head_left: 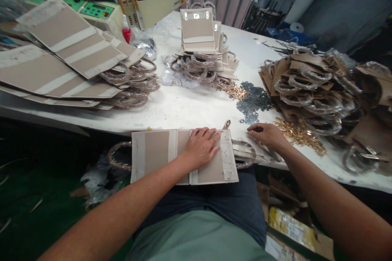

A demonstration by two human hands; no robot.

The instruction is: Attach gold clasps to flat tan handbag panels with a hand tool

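Observation:
My left hand [200, 147] lies flat, its fingers stretched out, on a beige bag panel [156, 155] across my lap at the table's front edge. Plastic-wrapped loop handles stick out from both ends of the panel, the left handle [118, 155] and the right handle [249, 155]. By the panel's upper right edge shows a small metal fitting with a strap-like shape [227, 124]. Just right of the panel, my right hand [269, 135] is low over the white table, thumb and fingers drawn together. Whatever they hold, if anything, is too small to make out.
Small dark metal plates [252, 100] and gold-coloured fittings [301, 134] lie in heaps near my right hand. Stacked bag panels [61, 65] fill the left side; another stack [199, 40] stands mid-table. Wrapped handles and brown pieces [309, 81] pile up at right. Behind is a green-panelled machine [98, 10].

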